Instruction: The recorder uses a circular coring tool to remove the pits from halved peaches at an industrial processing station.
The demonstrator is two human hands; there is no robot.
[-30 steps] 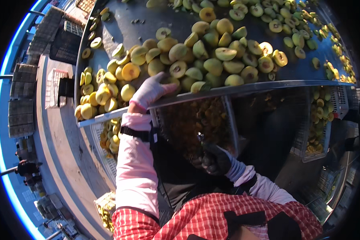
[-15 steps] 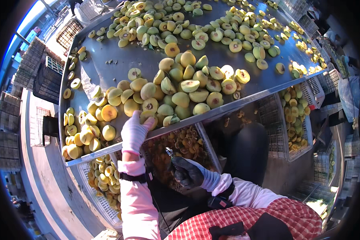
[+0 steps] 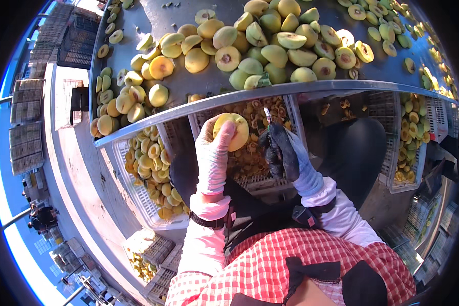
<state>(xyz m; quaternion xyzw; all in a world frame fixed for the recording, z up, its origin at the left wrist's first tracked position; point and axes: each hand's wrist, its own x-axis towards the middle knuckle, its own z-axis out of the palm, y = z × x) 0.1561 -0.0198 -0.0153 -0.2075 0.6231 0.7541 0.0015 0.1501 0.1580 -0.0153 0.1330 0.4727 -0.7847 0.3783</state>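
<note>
My left hand [image 3: 211, 153], in a pale striped glove, grips a yellow peach half [image 3: 238, 133] just below the table's front rim. The thumb presses on its face, and the fingers behind it are mostly hidden. To the right, my right hand [image 3: 283, 153] wears a dark-palmed glove and is closed round a small hand tool with a shiny metal tip [image 3: 268, 115]. The tip points up and away from me, apart from the fruit. Below both hands stands a crate [image 3: 297, 116] of brownish peach pits and scraps. Many cut peaches [image 3: 275, 53] are heaped on the metal table [image 3: 183, 109].
At the left, a white crate [image 3: 121, 148] holds yellow peach halves; another filled crate [image 3: 418, 153] stands at the right. The table's raised rim crosses in front of my hands. Stacked crates [image 3: 26, 122] line the far left. My dark-clad knee [image 3: 354, 148] rises beside the pit crate.
My left hand has drawn back from the heap over the table rim, bringing a peach half with it. My right hand has risen nearer to it with the tool. The view has tilted down.
</note>
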